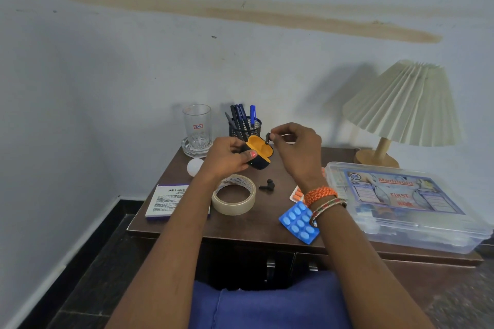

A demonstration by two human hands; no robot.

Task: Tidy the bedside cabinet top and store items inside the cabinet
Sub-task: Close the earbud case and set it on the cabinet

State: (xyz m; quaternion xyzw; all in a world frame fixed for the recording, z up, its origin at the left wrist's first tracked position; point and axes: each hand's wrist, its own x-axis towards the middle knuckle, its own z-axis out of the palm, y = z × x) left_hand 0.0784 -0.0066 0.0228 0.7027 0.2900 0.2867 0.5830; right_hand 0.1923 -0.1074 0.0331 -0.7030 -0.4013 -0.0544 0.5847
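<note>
Right hand (295, 145) pinches an earbud (268, 138) stem-down just above the open case (258, 152), gripped by the left hand (228, 156).

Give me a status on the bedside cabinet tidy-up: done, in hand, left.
Done: nothing looks stored yet. In hand: the left hand holds the open earbud case; the right hand pinches one earbud above it. Left: the second earbud, tape roll, blue pill strip, stamp pad box and first aid box are on the cabinet top.
</note>
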